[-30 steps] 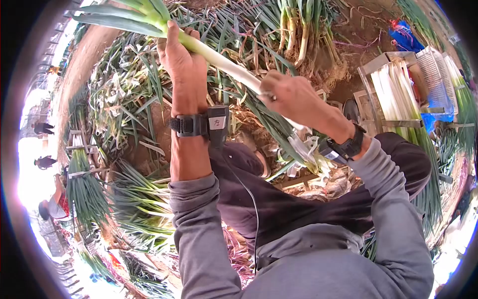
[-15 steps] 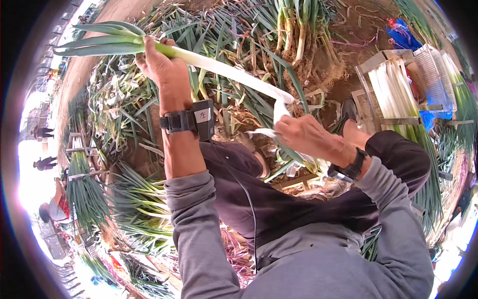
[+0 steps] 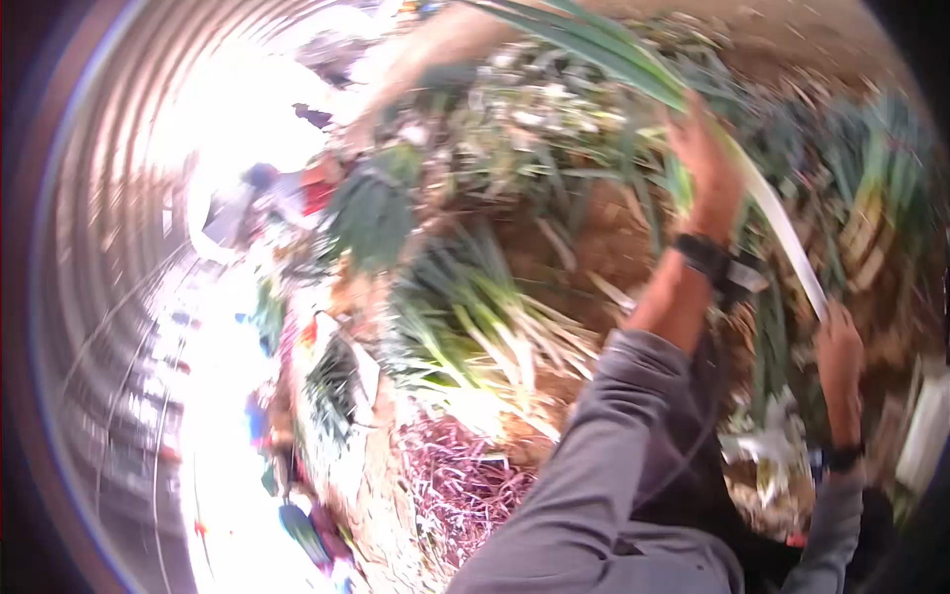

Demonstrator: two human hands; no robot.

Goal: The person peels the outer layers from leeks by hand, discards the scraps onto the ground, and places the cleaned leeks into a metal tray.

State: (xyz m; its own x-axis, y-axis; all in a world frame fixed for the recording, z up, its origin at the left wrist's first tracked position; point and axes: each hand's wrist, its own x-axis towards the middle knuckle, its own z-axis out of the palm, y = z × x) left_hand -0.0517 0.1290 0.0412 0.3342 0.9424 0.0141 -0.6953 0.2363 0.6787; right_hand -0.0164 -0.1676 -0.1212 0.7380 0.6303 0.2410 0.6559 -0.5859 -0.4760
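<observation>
One long leek [image 3: 779, 220] slants across the upper right, green leaves at the top and white shank running down. My left hand [image 3: 705, 163] holds it where the leaves meet the shank, its fingers blurred by motion. My right hand [image 3: 839, 351] is closed around the white lower end, which hides the leek's tip. Below my right hand lies a whitish heap of peelings [image 3: 777, 436], too smeared to make out in detail.
Cut leeks [image 3: 475, 322] lie fanned on the ground to the left, beside a pile of purple strips [image 3: 460, 485]. A leek bundle [image 3: 876, 198] stands at the far right. Leafy scraps [image 3: 534, 109] cover the ground behind. White leek stalks [image 3: 925, 426] show at the right edge.
My view has swung left, shifting the scene rightward. The leek now slopes more steeply between my hands. The peeled white strip at my right hand no longer shows.
</observation>
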